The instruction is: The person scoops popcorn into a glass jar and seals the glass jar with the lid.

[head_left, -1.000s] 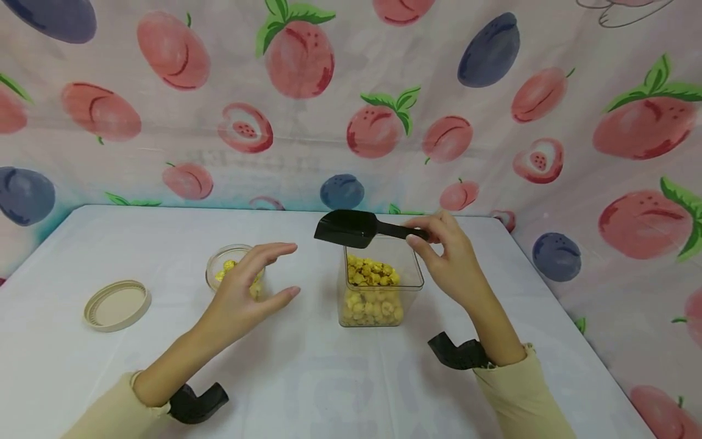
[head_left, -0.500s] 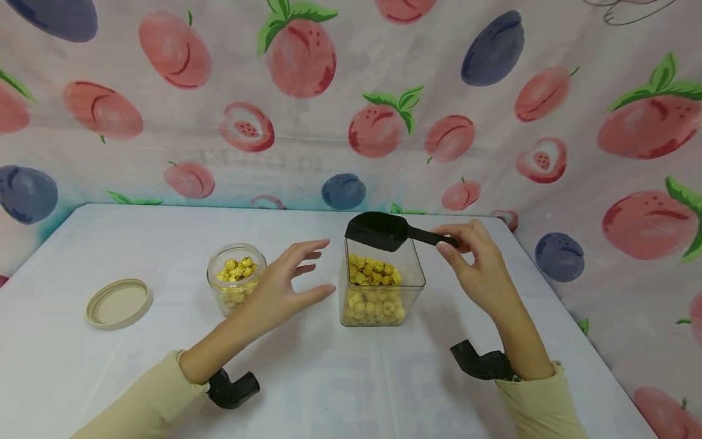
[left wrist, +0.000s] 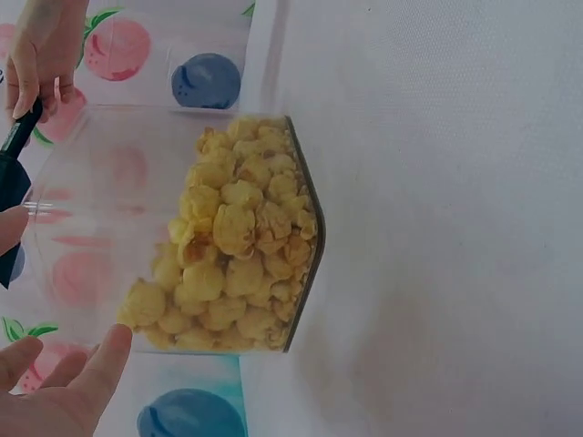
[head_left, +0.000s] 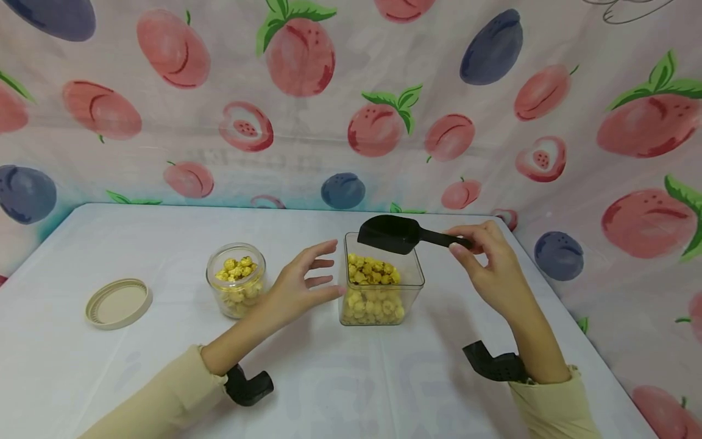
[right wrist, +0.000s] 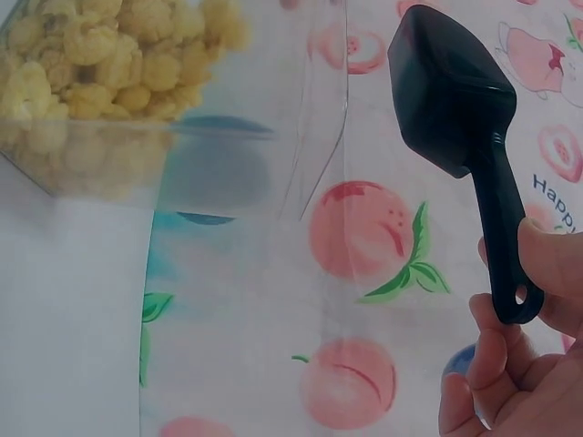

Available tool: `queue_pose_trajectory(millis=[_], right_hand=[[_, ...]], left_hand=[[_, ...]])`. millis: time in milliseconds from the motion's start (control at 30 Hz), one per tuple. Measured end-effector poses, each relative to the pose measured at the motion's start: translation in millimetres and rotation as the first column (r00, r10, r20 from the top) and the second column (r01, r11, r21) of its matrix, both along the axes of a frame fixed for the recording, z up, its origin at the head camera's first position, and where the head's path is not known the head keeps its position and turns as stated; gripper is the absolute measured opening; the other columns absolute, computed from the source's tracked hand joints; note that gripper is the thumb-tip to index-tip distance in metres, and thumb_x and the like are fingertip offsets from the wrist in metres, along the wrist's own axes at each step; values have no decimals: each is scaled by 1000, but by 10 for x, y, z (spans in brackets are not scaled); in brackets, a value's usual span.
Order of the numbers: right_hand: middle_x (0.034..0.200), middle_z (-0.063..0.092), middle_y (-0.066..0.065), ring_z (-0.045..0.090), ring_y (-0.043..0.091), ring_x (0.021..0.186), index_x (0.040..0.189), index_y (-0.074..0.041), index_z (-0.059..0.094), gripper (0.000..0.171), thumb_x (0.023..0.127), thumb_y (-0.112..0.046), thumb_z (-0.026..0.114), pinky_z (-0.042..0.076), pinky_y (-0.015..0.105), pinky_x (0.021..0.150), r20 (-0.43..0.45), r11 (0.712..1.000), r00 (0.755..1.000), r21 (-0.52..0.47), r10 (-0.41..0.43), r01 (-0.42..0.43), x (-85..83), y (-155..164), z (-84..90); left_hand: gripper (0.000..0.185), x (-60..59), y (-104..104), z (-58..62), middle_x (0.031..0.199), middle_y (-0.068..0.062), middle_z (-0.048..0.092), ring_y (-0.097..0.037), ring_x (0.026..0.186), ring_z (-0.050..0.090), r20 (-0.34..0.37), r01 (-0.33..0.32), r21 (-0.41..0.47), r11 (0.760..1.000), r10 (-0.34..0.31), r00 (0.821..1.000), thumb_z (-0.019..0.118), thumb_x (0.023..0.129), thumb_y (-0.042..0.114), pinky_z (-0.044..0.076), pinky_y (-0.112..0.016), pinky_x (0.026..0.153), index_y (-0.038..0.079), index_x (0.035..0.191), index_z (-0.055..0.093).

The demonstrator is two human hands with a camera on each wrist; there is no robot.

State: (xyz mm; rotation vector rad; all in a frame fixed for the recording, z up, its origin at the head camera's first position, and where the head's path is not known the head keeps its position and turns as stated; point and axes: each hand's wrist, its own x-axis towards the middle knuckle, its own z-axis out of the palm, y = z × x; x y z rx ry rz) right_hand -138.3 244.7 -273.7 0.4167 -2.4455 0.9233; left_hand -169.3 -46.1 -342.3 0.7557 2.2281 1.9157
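A clear square container [head_left: 381, 286] half full of yellow popcorn [head_left: 373, 292] stands mid-table; the popcorn [left wrist: 232, 259] also fills the left wrist view, inside the container [left wrist: 109, 209]. My right hand [head_left: 485, 259] pinches the handle of a black scoop [head_left: 392, 233], whose bowl hovers over the container's back right rim. The scoop [right wrist: 460, 137] shows no popcorn in it in the right wrist view. My left hand [head_left: 307, 280] is open, fingers spread, its thumb at the container's left wall. A small round glass jar [head_left: 237, 286] with popcorn stands left of that hand.
A beige round lid [head_left: 118, 303] lies upside down at the table's left. The white table [head_left: 164, 378] is walled in by fruit-print cloth [head_left: 351, 110] at the back and right. Black wrist mounts [head_left: 249, 384] sit under both forearms.
My left hand has moved right, from in front of the glass jar to the square container's left wall. The scoop has moved right and slightly down over the container.
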Motion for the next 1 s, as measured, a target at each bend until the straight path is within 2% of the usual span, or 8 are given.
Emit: queue_pose_trajectory(millis=[200,367,567,800,900,1000], right_hand=[[83,46,7,38,4,81,105,1,65,19,86,-1,63,33,16,70,-28,999,999,46,24,-23,-6,49,24],[84,44,7,37,7,82,105,1,64,20,88,-8,62,32,20,69,-26,994,999,102,37,-34,4,75,92],[86,45,9,41,15,85,104,0,65,19,86,-6,63,34,25,71,-45,976,996,210,73,-62,-5,73,181],[88,51,11,44,29,90,99,-6,66,17,82,-5,67,31,41,73,-79,931,995,364,60,-27,-46,-9,252],[91,52,13,45,35,93,97,-8,66,15,82,-5,67,31,49,75,-84,901,995,435,45,-4,-62,-63,281],[92,53,14,45,35,91,96,-8,67,13,83,-6,66,34,50,75,-84,864,996,503,33,14,-69,-135,313]], left_hand=[[71,-2,52,-43,147,-8,34,-30,126,45,35,22,22,1000,-23,999,72,81,10,50,-35,94,10,142,36],[67,2,88,-59,146,-7,35,-30,125,45,67,37,46,998,-40,997,70,82,7,52,-30,91,9,141,38],[64,0,104,-74,144,-8,36,-30,123,48,63,24,43,999,-26,998,69,83,7,53,-27,89,10,140,39],[64,-1,109,-78,143,-8,37,-29,122,49,70,16,44,999,-19,997,69,83,7,53,-29,88,11,139,40],[64,1,110,-76,143,-8,37,-30,122,49,75,15,43,999,-18,997,70,82,7,53,-29,89,11,139,40],[64,1,109,-78,142,-9,38,-29,121,49,75,13,42,999,-16,997,70,82,7,53,-29,88,11,139,40]])
